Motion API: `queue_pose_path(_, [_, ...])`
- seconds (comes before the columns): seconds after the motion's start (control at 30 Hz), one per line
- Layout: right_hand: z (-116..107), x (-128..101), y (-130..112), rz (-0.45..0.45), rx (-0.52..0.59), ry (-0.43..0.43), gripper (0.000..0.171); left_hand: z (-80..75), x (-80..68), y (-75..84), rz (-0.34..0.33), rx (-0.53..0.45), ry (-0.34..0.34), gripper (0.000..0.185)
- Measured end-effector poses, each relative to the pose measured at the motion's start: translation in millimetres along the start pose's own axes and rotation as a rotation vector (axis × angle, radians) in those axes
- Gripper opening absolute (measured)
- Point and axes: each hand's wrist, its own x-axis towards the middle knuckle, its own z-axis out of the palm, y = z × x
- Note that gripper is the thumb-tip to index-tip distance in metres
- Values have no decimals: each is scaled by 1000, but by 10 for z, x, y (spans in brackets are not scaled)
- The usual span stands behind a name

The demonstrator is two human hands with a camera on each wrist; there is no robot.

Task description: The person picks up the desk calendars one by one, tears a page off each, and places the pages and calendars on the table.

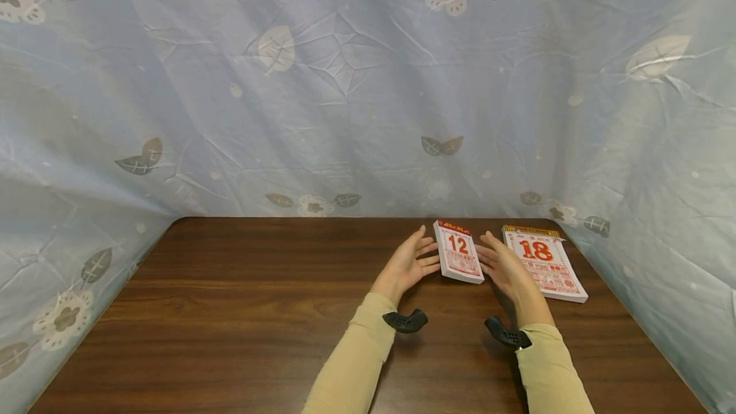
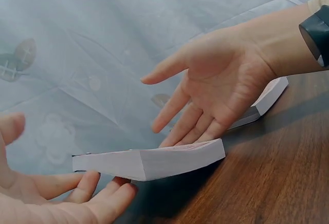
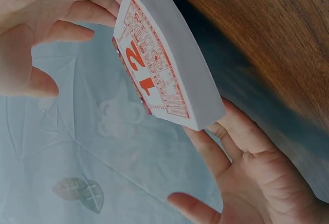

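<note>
A thick tear-off calendar pad showing a red "12" [image 1: 458,259] lies on the dark wooden table [image 1: 259,312], right of centre. My left hand [image 1: 411,264] is at its left edge and my right hand [image 1: 501,266] at its right edge, both with straight fingers. In the left wrist view my left hand's fingers [image 2: 97,193] lie at or under the near side of the pad [image 2: 154,160], while the right hand [image 2: 216,85] reaches its far side with fingers spread. The right wrist view shows the pad [image 3: 164,59] between the two open palms, its edge slightly raised.
A second, larger calendar pad showing "18" [image 1: 545,262] lies just right of my right hand, near the table's back right corner. A pale blue leaf-print cloth [image 1: 345,82] hangs behind and round the sides. The table's left half is bare wood.
</note>
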Motion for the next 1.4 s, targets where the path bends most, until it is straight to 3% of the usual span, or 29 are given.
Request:
queue_pose_path(0.47, [123, -65, -90, -54, -32, -14, 81, 0, -9, 24, 43, 81, 114, 40])
queue_pose_path(0.87, [234, -111, -220, -74, -53, -16, 81, 36, -110, 105, 85, 145, 150, 41])
queue_pose_path(1.13, [330, -201, -309, -91, -82, -22, 81, -40, -150, 110, 91, 173, 141, 40])
queue_pose_path(1.4, [470, -268, -341, -118, -81, -43, 73, -107, -282, 155, 105, 218, 172, 40])
